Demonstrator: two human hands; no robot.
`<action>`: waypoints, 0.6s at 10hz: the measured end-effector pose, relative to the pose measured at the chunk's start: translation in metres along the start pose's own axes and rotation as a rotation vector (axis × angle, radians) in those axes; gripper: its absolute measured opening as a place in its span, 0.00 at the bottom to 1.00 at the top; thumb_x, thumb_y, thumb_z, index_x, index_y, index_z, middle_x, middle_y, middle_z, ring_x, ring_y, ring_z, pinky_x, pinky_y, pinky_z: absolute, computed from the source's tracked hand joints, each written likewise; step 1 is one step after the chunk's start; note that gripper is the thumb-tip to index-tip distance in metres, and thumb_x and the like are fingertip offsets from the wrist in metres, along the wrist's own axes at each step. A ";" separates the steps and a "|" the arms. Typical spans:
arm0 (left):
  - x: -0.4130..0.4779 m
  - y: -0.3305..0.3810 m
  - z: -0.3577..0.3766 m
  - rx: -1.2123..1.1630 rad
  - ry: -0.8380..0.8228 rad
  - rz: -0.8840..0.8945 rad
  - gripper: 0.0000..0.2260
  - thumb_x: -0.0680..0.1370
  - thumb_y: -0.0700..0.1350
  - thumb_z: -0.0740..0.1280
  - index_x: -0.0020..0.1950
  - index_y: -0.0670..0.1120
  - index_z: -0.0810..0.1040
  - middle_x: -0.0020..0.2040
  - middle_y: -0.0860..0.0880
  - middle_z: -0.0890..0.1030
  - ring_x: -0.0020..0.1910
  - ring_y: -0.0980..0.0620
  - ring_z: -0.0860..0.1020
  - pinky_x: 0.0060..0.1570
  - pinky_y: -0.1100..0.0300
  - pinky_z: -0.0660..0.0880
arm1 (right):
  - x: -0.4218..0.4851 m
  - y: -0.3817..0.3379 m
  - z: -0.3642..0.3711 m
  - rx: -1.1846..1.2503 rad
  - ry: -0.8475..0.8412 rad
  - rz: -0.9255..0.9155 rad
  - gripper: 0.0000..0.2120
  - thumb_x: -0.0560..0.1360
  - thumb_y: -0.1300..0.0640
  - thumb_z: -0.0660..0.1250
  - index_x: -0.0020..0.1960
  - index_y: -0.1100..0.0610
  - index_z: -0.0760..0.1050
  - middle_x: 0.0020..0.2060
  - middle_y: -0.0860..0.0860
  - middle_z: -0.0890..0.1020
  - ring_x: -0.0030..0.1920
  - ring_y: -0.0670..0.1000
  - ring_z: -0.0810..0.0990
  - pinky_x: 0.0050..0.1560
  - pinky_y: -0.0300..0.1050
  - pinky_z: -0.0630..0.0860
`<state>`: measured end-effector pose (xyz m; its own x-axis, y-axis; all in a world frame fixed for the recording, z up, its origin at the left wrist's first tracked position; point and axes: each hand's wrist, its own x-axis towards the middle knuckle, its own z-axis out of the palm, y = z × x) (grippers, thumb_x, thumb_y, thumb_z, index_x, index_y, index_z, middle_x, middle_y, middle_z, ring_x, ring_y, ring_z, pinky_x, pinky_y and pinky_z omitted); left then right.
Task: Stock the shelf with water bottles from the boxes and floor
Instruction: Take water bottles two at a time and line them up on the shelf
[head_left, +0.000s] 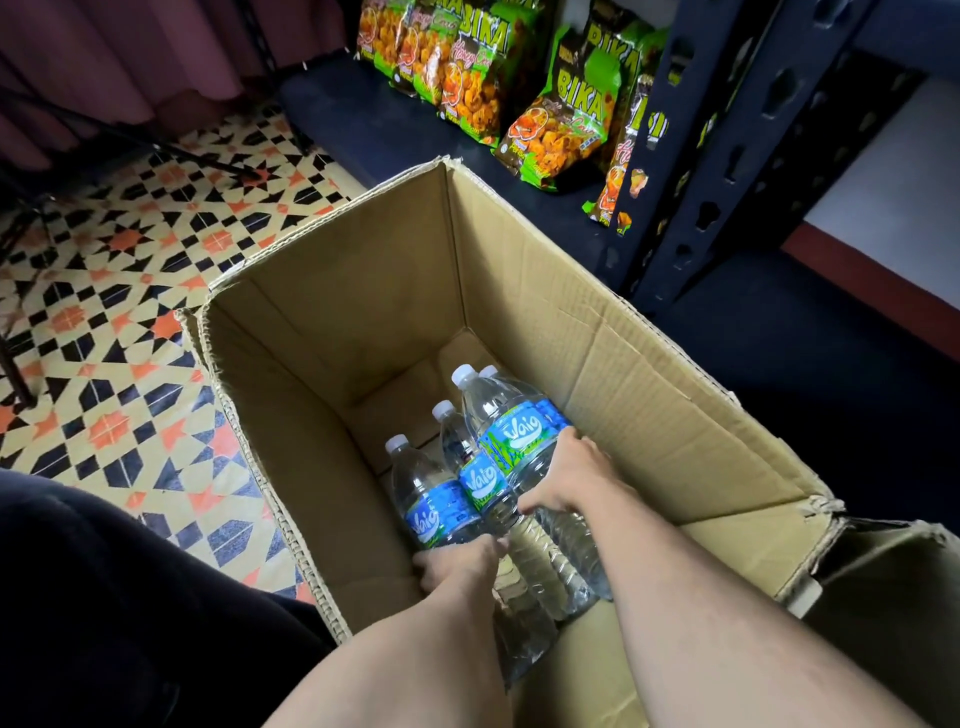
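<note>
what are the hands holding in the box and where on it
Water bottles. The left hand grips the left bottle low on its body, below the label. The right hand grips the right bottle round its middle, at the label.

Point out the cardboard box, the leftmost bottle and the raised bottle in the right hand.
cardboard box (337, 312): head view, on its inner left wall.
leftmost bottle (427, 522): head view, on its blue label.
raised bottle (524, 434): head view, on its blue label.
</note>
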<state>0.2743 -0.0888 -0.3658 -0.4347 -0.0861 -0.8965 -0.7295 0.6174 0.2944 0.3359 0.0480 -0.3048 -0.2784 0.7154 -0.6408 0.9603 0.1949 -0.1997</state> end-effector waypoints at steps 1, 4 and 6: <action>-0.010 0.002 -0.005 0.148 0.014 -0.017 0.43 0.53 0.51 0.84 0.62 0.35 0.73 0.56 0.40 0.80 0.55 0.43 0.81 0.52 0.55 0.78 | -0.002 -0.001 -0.001 -0.016 0.009 0.001 0.58 0.58 0.42 0.82 0.76 0.61 0.55 0.71 0.56 0.69 0.71 0.57 0.69 0.65 0.51 0.73; 0.045 0.014 0.023 0.295 -0.162 -0.067 0.32 0.61 0.46 0.79 0.61 0.38 0.74 0.58 0.42 0.79 0.60 0.43 0.79 0.60 0.50 0.77 | 0.000 0.000 0.000 0.023 -0.006 0.004 0.58 0.57 0.43 0.83 0.75 0.61 0.55 0.71 0.57 0.69 0.71 0.58 0.69 0.65 0.52 0.73; -0.004 0.011 0.008 0.161 0.092 -0.062 0.51 0.60 0.46 0.81 0.73 0.40 0.52 0.69 0.39 0.67 0.68 0.43 0.70 0.70 0.51 0.65 | 0.001 0.000 0.002 0.031 -0.003 0.006 0.58 0.57 0.43 0.83 0.76 0.61 0.55 0.71 0.58 0.68 0.71 0.58 0.68 0.66 0.52 0.72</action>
<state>0.2719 -0.0750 -0.3619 -0.4434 -0.1939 -0.8751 -0.6654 0.7253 0.1765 0.3359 0.0476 -0.3066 -0.2728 0.7143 -0.6445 0.9610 0.1700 -0.2183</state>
